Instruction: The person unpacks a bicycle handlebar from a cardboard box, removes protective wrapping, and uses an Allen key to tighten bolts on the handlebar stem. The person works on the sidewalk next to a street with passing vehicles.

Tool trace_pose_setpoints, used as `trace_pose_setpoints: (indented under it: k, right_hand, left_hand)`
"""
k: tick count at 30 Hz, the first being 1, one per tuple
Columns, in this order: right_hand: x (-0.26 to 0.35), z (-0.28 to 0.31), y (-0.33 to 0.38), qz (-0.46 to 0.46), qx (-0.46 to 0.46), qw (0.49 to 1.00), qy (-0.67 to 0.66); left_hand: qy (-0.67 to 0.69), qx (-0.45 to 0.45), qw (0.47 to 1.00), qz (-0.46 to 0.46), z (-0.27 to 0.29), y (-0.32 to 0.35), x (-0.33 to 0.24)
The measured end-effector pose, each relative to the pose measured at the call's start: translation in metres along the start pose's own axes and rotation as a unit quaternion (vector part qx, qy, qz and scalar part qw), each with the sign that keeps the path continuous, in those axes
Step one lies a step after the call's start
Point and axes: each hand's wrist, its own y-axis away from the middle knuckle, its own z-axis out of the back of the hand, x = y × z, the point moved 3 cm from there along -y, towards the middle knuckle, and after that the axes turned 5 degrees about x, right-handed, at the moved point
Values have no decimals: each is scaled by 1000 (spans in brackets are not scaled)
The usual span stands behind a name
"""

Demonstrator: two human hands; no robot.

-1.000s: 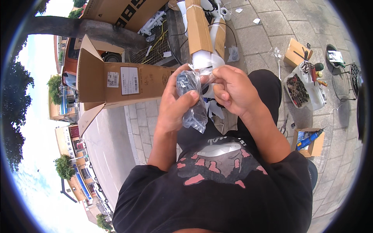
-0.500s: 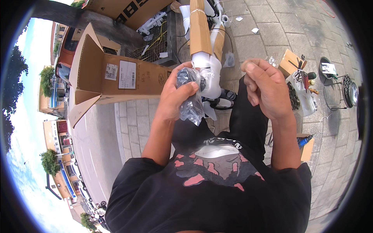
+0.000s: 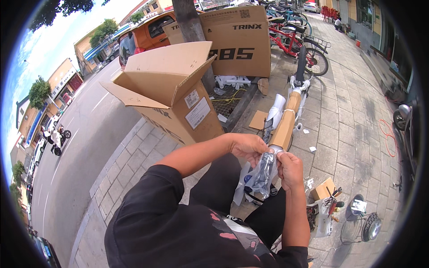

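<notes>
Left hand and right hand: fingers of both pinch top edge of clear crinkled plastic bag w/ dark parts, held up at chest height, prob. for grip on its mouth. Bag hangs below fingers; cardboard-wrapped bicycle frame just beyond.

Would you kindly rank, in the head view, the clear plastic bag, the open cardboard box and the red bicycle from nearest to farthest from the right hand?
1. Clear plastic bag: held by the right hand.
2. Open cardboard box: up and to the left, on the pavement.
3. Red bicycle: far ahead, near the top.
</notes>
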Motion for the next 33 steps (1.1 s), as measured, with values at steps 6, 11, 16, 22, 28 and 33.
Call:
trace_pose_setpoints:
  k: [6, 11, 16, 22, 28, 33]
  right_hand:
    - [26, -1, -14, 30, -13, 990, 140]
    - [57, -21, 0, 82, -51, 948, 303]
    - [101, -92, 51, 320, -31, 820, 473]
    - [68, -134, 49, 352, 140, 701, 604]
    - [53, -127, 51, 287, 182, 678, 652]
    - [49, -124, 48, 279, 195, 666, 663]
  left_hand:
    - [-84, 79, 993, -1, -8, -6, -19]
    - [-169, 36, 985, -24, -8, -13, -27]
    - [-240, -66, 962, -110, -29, 3, -31]
    - [-116, -133, 966, -189, -3, -32, 9]
    - [25, -183, 978, -96, 0, -36, 37]
    - [130, -177, 971, -94, -16, -15, 35]
